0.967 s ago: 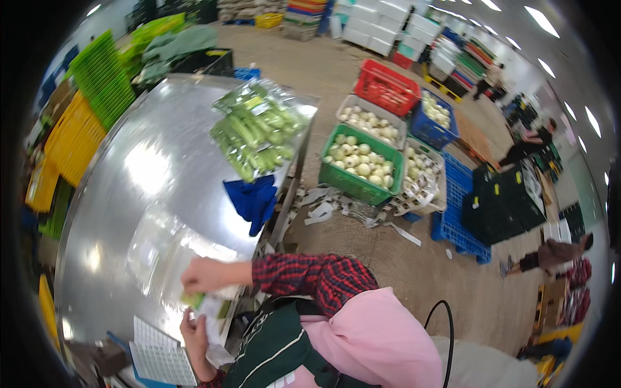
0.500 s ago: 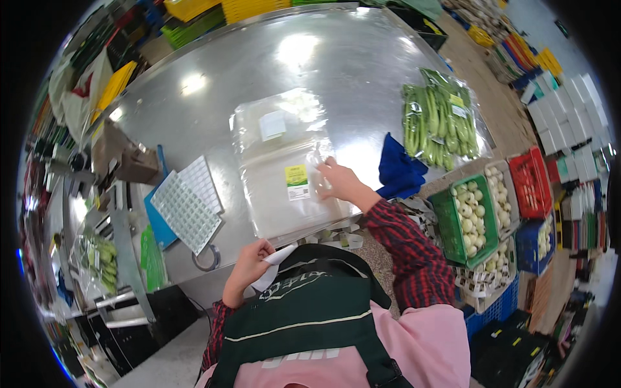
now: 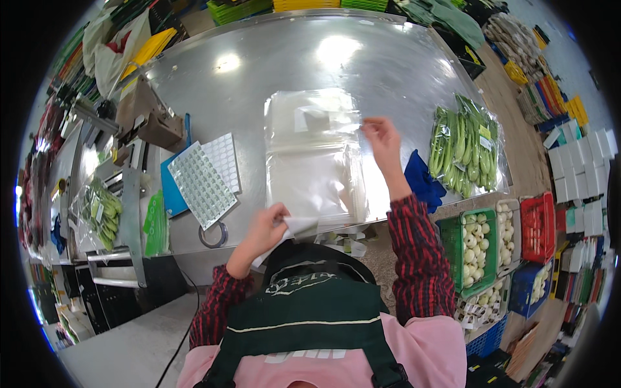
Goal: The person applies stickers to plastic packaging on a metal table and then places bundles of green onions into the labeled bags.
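Observation:
A stack of clear plastic bags [image 3: 310, 184] lies on the metal table in front of me. Its upper part carries a pale patch like the back of a label [image 3: 315, 120]. At the right edge of that upper part is my right hand [image 3: 384, 143], its fingers closed on the clear plastic. My left hand [image 3: 264, 229], at the table's front edge, pinches a white paper strip [image 3: 300, 225] that hangs down toward my apron. Left of the bags lie a sheet of small green-printed labels [image 3: 202, 184] and a sheet of white labels [image 3: 222, 161].
Bagged green vegetables [image 3: 467, 147] and a blue cloth [image 3: 424, 181] lie at the right. Crates of round pale vegetables [image 3: 477, 249] stand beyond the table's right side. Left are a tape roll [image 3: 213, 235], green bags [image 3: 155, 223] and a brown machine [image 3: 154, 123].
My right hand has moved up along the bags' right edge. The yellow-green label on the lower part no longer shows; plain clear plastic lies there. The left hand has risen slightly with the paper strip.

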Tool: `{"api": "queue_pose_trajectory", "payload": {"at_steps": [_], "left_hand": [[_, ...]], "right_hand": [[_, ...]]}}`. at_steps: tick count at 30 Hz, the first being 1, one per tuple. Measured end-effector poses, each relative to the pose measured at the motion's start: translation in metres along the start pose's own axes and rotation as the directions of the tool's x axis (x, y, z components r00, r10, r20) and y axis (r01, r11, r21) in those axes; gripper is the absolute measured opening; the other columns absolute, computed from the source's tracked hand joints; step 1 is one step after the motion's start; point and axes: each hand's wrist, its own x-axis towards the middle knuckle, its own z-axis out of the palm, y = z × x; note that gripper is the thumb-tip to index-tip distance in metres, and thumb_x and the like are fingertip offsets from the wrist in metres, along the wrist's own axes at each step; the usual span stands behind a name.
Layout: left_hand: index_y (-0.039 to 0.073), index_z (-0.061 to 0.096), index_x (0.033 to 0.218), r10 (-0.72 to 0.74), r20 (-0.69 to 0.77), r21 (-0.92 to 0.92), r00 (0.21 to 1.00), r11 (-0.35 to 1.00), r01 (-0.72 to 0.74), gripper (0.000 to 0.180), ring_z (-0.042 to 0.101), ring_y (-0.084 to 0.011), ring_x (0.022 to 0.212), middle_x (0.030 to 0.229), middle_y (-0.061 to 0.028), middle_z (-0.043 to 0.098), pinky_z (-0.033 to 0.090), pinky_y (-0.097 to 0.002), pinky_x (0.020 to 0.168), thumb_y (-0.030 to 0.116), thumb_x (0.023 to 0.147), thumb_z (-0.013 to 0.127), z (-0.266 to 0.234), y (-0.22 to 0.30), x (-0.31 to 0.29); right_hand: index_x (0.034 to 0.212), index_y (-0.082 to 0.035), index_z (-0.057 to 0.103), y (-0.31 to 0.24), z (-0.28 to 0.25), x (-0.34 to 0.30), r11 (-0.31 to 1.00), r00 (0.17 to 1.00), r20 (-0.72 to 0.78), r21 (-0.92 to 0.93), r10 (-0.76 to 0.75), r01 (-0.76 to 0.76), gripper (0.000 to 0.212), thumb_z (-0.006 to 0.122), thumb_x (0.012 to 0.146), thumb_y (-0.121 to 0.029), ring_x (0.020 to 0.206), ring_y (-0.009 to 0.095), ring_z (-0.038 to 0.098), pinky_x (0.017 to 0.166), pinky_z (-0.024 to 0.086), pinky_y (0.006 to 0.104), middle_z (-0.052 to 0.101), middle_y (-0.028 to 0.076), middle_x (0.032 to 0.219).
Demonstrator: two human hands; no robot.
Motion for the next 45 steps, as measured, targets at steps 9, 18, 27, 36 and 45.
{"api": "queue_pose_trajectory", "payload": {"at_steps": [9,18,27,36,45], "left_hand": [[0.005,0.061,0.122,-0.056,-0.029,-0.239,0.998,0.97,0.048,0.042,0.044,-0.0057,0.063,0.074,0.0007,0.054,0.034,-0.0249,0.054,-0.004,0.081,0.06,-0.012,0.03,0.032],[0.0,0.066,0.088,-0.146,0.306,-0.129,0.941,0.973,0.193,0.013,0.052,-0.0091,0.058,0.063,-0.0048,0.058,0.042,-0.0269,0.054,0.009,0.08,0.066,0.024,-0.037,-0.032],[-0.001,0.062,0.086,-0.14,0.236,-0.315,0.962,0.925,0.212,0.011,0.06,-0.0086,0.073,0.073,-0.0032,0.062,0.05,-0.0249,0.067,-0.005,0.075,0.063,0.03,-0.053,-0.042],[-0.002,0.066,0.09,-0.064,0.266,-0.115,0.962,0.989,0.098,0.018,0.062,-0.0117,0.071,0.076,-0.0074,0.067,0.05,-0.026,0.067,-0.005,0.072,0.063,0.026,-0.017,-0.012],[-0.002,0.063,0.098,0.233,-0.259,0.017,0.937,0.971,-0.237,0.021,0.055,-0.0102,0.067,0.068,-0.0049,0.059,0.042,-0.0279,0.058,0.001,0.078,0.064,0.011,0.006,0.034]], "right_hand": [[0.088,-0.002,0.071,-0.046,0.069,-0.113,0.97,0.87,0.466,-0.236,0.162,-0.054,0.014,0.077,0.077,-0.01,0.065,0.012,0.056,0.06,0.043,0.0269,0.065,0.004,0.07],[0.103,-0.005,0.064,0.072,0.064,-0.069,0.615,0.843,0.537,-0.67,0.016,0.415,0.038,0.079,0.071,-0.018,0.08,0.03,0.063,0.073,0.05,0.039,0.063,0.011,0.087],[0.082,-0.009,0.065,0.103,-0.011,-0.091,0.807,0.768,0.574,-0.576,0.285,0.132,0.015,0.073,0.073,-0.017,0.087,0.027,0.061,0.075,0.05,0.0381,0.059,0.006,0.088],[0.09,-0.002,0.061,0.043,-0.011,-0.018,0.903,0.837,0.344,-0.222,0.425,-0.367,0.012,0.064,0.089,-0.013,0.073,0.011,0.063,0.064,0.05,0.0261,0.064,0.005,0.074],[0.099,-0.003,0.066,-0.028,0.066,-0.12,0.965,0.746,0.614,-0.127,0.259,-0.23,0.031,0.079,0.077,-0.021,0.069,0.013,0.059,0.063,0.047,0.0291,0.063,0.007,0.073]]}}
